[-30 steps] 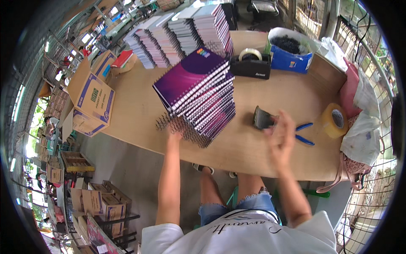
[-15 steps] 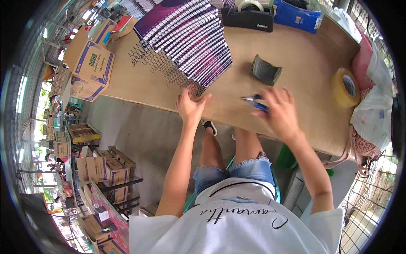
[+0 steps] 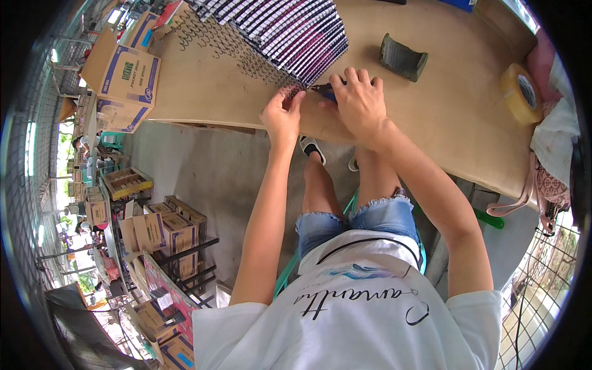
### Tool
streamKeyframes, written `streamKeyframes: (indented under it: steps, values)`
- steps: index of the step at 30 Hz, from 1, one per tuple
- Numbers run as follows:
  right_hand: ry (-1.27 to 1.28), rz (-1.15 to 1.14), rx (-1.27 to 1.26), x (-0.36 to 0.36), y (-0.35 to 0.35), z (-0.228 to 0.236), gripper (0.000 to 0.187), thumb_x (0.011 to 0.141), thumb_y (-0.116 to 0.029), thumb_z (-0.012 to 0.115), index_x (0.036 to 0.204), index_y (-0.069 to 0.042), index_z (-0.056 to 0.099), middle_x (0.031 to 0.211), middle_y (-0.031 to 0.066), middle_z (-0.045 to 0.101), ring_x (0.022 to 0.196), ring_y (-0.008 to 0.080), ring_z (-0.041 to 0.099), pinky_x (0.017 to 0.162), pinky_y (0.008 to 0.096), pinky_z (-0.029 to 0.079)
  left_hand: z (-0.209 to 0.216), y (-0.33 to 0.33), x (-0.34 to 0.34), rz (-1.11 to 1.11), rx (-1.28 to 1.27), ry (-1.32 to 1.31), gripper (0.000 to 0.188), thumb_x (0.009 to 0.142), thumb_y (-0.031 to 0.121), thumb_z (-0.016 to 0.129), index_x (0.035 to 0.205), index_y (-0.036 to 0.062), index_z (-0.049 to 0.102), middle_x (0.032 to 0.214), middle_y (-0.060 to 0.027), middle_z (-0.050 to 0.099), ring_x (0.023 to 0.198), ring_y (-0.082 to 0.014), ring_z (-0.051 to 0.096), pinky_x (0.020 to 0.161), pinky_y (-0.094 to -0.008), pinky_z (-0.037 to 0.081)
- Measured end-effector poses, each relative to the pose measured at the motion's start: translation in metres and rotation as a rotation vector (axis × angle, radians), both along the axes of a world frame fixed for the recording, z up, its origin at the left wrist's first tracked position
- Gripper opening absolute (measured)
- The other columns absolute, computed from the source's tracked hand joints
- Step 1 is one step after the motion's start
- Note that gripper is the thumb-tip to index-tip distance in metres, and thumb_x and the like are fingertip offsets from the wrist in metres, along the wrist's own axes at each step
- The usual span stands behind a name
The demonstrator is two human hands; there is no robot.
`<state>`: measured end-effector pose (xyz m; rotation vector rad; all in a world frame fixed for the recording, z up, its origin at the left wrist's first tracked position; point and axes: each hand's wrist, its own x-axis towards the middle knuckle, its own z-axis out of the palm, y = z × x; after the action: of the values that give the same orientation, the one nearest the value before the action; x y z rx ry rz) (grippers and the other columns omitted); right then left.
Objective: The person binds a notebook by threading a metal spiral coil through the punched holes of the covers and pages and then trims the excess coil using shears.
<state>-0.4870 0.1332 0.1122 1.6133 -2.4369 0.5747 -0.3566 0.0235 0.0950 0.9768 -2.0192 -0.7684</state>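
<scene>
A fanned stack of purple notebooks [image 3: 293, 40] with spiral bindings lies on the table, long loose ends of the dark wire coils [image 3: 225, 46] sticking out to its left. At the stack's near corner, my left hand [image 3: 282, 117] is closed with thumb and fingers pinching the coil ends there. My right hand [image 3: 362, 105] grips a pair of small blue-handled pliers [image 3: 320, 89], mostly covered by the fingers. Their jaws point left and reach the coil ends beside my left fingertips; whether they touch the wire I cannot tell.
On the wooden table [image 3: 444, 123] a dark curved trough-like piece [image 3: 403, 58] sits right of the notebooks. A roll of clear tape [image 3: 521, 94] stands at the right edge near a hanging bag [image 3: 552, 185]. An open cardboard box [image 3: 126, 74] is at the left end.
My right hand has moved left with the pliers, bringing their jaws to the notebooks' near corner. My left hand stays at the coil ends. The view has shifted, so the table appears higher.
</scene>
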Motion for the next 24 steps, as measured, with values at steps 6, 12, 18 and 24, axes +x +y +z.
streamKeyframes:
  steps: [6, 12, 18, 24]
  values:
    - [0.034, -0.012, -0.04, 0.004, -0.001, -0.003, 0.043, 0.082, -0.042, 0.066, 0.108, -0.008, 0.061, 0.107, 0.0103, 0.057, 0.106, 0.028, 0.054, 0.081, 0.0469, 0.044, -0.001, -0.004, 0.005, -0.027, -0.047, -0.025, 0.02, 0.081, 0.007, 0.073, 0.099, -0.0019, 0.069, 0.083, -0.008, 0.072, 0.068, -0.0097, 0.062, 0.065, -0.0268, 0.05]
    - [0.042, -0.006, -0.071, 0.005, -0.003, -0.005, 0.042, 0.082, -0.042, 0.066, 0.107, -0.007, 0.061, 0.106, 0.0111, 0.058, 0.104, 0.029, 0.055, 0.08, 0.0475, 0.044, -0.005, -0.007, 0.003, -0.008, -0.036, -0.026, 0.02, 0.082, 0.007, 0.073, 0.1, -0.0026, 0.069, 0.083, -0.008, 0.072, 0.069, -0.0094, 0.063, 0.065, -0.0259, 0.05]
    - [0.043, 0.006, -0.074, 0.005, -0.004, -0.008, 0.042, 0.083, -0.04, 0.066, 0.107, -0.007, 0.061, 0.105, 0.0119, 0.059, 0.104, 0.0304, 0.056, 0.079, 0.0487, 0.045, -0.012, -0.009, 0.001, -0.003, -0.082, 0.071, 0.017, 0.079, 0.01, 0.074, 0.093, 0.0033, 0.071, 0.071, -0.0091, 0.068, 0.057, -0.0151, 0.06, 0.059, -0.0308, 0.049]
    - [0.012, 0.033, -0.037, 0.007, -0.01, -0.004, 0.04, 0.083, -0.039, 0.066, 0.104, -0.005, 0.062, 0.105, 0.0128, 0.06, 0.102, 0.03, 0.057, 0.077, 0.0487, 0.047, -0.004, -0.003, -0.001, 0.0, -0.06, -0.004, 0.02, 0.082, 0.009, 0.074, 0.099, -0.0011, 0.07, 0.084, -0.0079, 0.072, 0.07, -0.0109, 0.065, 0.066, -0.0265, 0.051]
